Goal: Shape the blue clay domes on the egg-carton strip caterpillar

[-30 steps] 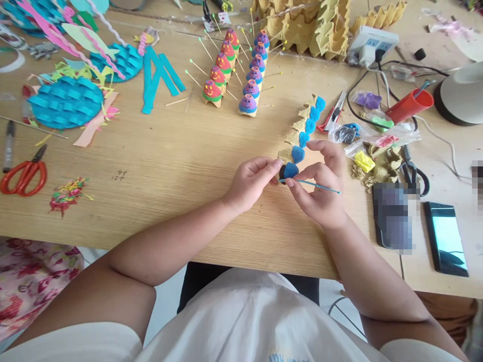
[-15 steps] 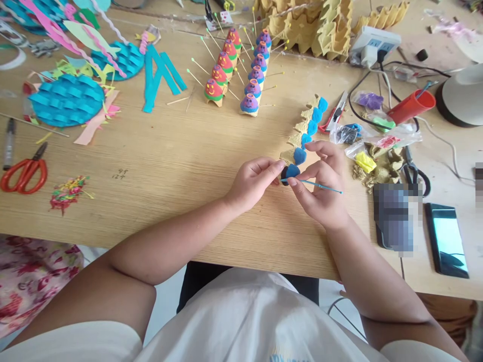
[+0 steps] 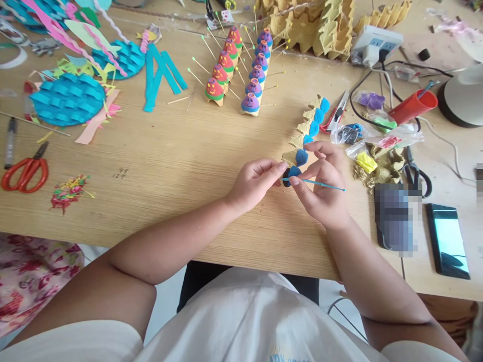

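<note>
My left hand (image 3: 254,183) is closed on the near end of an egg-carton strip (image 3: 302,157), thumb and fingers pinching its edge. Blue clay covers one side of the strip's bumps, and a black patch (image 3: 286,177) shows on the nearest one. Between the thumb and fingers of my right hand (image 3: 320,188) is a thin blue stick tool (image 3: 326,186). Its left tip is at the black patch; whether it presses in is too small to tell. Beyond stand two finished-looking caterpillars, a red and green one (image 3: 220,75) and a purple one (image 3: 254,88), with pins sticking out.
Red scissors (image 3: 26,173) and a pile of coloured bits (image 3: 71,192) lie at left, near woven blue paper discs (image 3: 68,100). On the right are a utility knife (image 3: 337,113), bagged clay (image 3: 366,162), black scissors (image 3: 415,176), a phone (image 3: 449,241) and a power strip (image 3: 377,42) with cords.
The whole view has shifted very slightly. Both hands keep their grip on the strip and the stick tool, with almost no visible movement.
</note>
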`<state>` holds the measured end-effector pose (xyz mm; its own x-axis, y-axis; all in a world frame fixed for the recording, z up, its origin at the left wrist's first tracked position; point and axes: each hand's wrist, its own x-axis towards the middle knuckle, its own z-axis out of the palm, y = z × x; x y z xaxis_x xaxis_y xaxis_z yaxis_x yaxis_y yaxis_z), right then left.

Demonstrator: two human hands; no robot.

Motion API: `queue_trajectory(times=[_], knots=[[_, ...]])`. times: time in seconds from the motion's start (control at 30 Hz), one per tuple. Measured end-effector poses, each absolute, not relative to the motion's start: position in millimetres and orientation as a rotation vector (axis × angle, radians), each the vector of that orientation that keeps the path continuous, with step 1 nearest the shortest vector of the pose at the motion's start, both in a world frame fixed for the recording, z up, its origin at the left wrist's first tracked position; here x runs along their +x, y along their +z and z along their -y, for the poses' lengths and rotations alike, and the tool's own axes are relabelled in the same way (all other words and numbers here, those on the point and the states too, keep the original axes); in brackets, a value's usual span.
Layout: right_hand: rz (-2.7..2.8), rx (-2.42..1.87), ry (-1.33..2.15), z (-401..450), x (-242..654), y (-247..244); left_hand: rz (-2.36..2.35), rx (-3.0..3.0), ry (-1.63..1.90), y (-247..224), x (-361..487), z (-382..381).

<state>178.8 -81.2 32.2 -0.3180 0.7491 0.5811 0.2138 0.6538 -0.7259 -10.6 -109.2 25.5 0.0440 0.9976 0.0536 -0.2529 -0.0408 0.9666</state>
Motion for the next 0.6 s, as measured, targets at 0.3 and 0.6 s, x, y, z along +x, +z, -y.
queue_trajectory(times=[0.3, 0.6], knots=[[1.858, -0.736, 0.626, 79.2, 178.6, 29.2, -0.958, 1.069, 1.304, 23.0, -11.1, 109.3], [1.843, -0.764, 0.701, 81.3, 178.7, 33.3, -0.953, 1.077, 1.282, 23.4, -11.9, 110.4]])
